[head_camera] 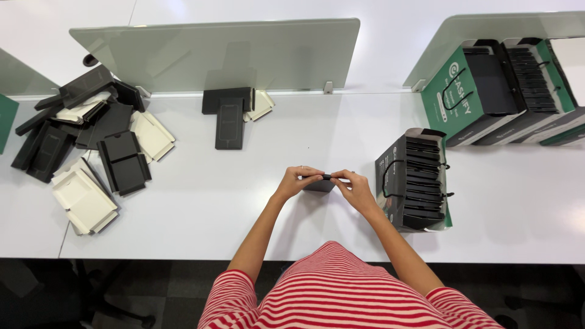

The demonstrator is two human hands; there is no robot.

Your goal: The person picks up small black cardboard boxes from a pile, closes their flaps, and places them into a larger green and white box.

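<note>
Hands gripped our box (319, 184): left hand (297, 181) at nine o'clock, right hand (356, 188) at three, bag (414, 183) beyond.

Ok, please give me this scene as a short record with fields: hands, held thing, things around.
left hand: grips the small black box at its left end
right hand: grips the same box at its right end
small black box: held between both hands, just above the white table
right of hands: open paper bag filled with black boxes
far left: loose pile of black and cream flat boxes
behind: frosted glass divider
</note>
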